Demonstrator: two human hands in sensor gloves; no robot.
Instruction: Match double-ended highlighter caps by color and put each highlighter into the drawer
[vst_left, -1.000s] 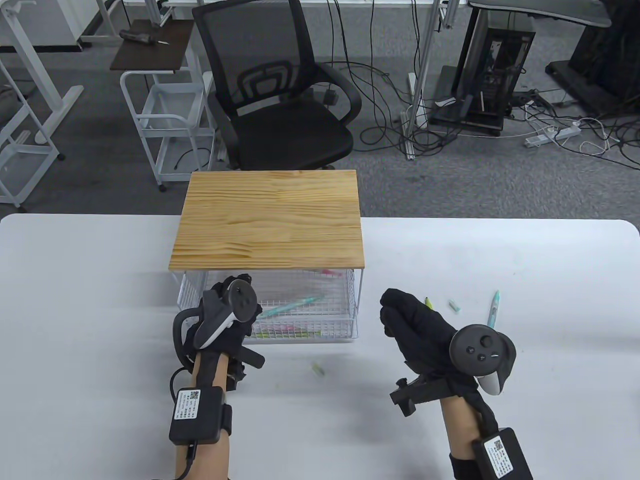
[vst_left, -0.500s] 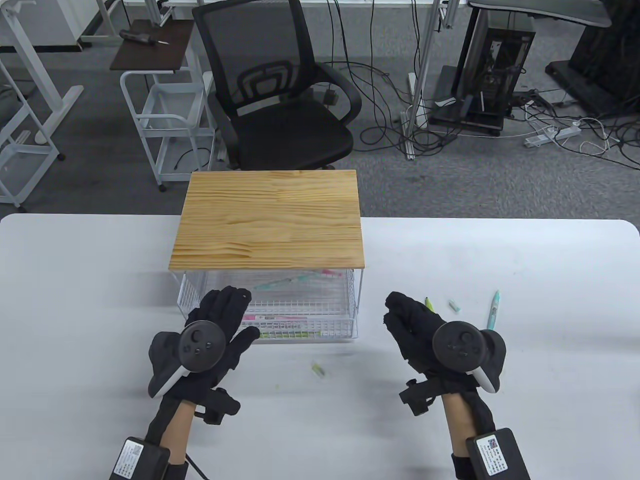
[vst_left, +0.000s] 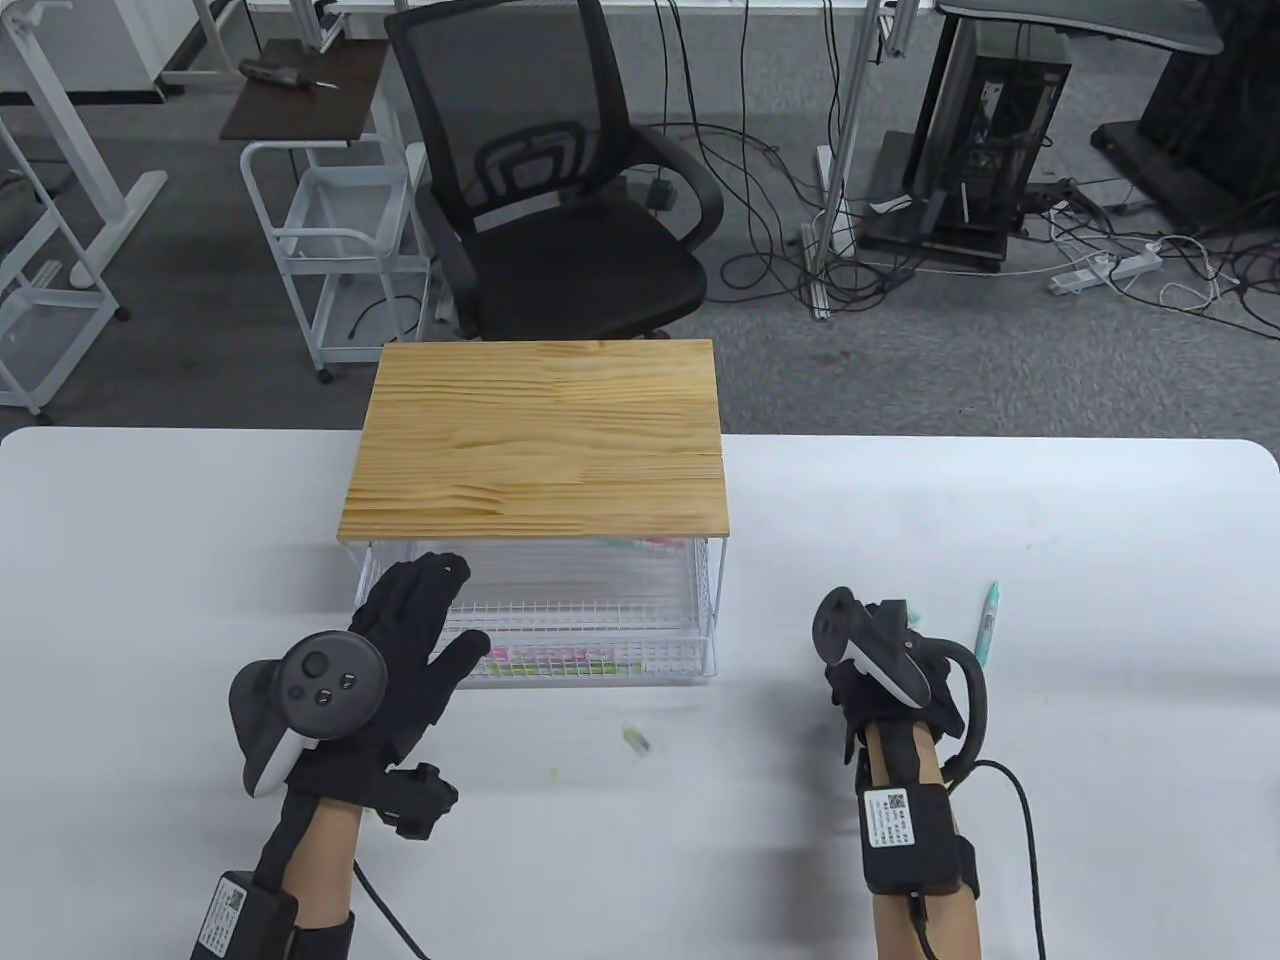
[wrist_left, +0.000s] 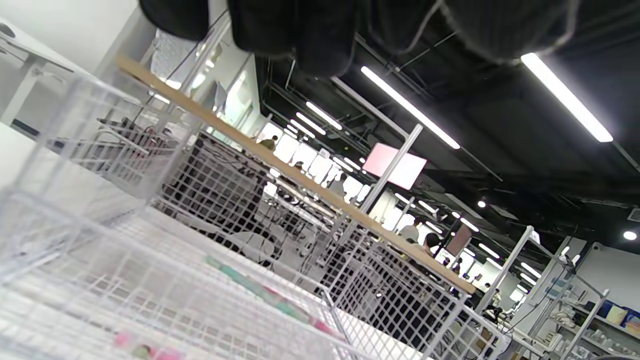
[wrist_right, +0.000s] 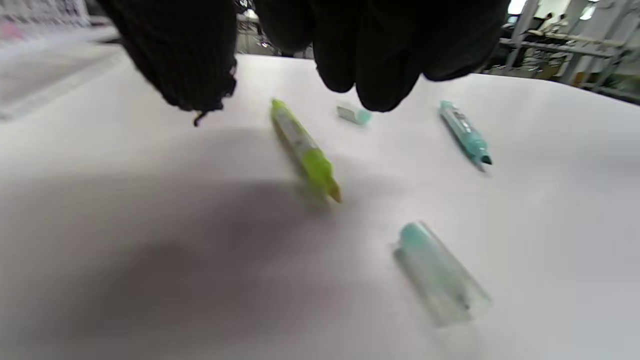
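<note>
My left hand (vst_left: 415, 640) lies with its back up and its fingers spread straight, the fingertips resting against the front left of the white wire-mesh drawer (vst_left: 590, 625) that sits under the pale wooden board (vst_left: 540, 440). It holds nothing. The forearm runs back toward the bottom-left corner of the white surface (vst_left: 150, 560), with the tracker on the back of the hand turned upward.

My right hand (vst_left: 880, 650) is turned on its side on the right half of the surface, tracker facing left. In the right wrist view its gloved fingers (wrist_right: 380, 55) hang loosely above the surface with a gap between thumb and fingers, gripping nothing.

Just below those fingers lies a yellow-green highlighter (wrist_right: 305, 150) with its tip bare, flat on the surface. Beside it are a small teal cap (wrist_right: 354, 114) and, nearer the camera, a longer clear teal cap (wrist_right: 440, 272). A teal highlighter (vst_left: 987, 620), also uncapped at one end, lies just to the right of my right hand.

Inside the drawer I see pink and green highlighters (vst_left: 560, 658) along the front edge. A small pale green cap (vst_left: 636, 741) lies alone on the surface between my hands.
</note>
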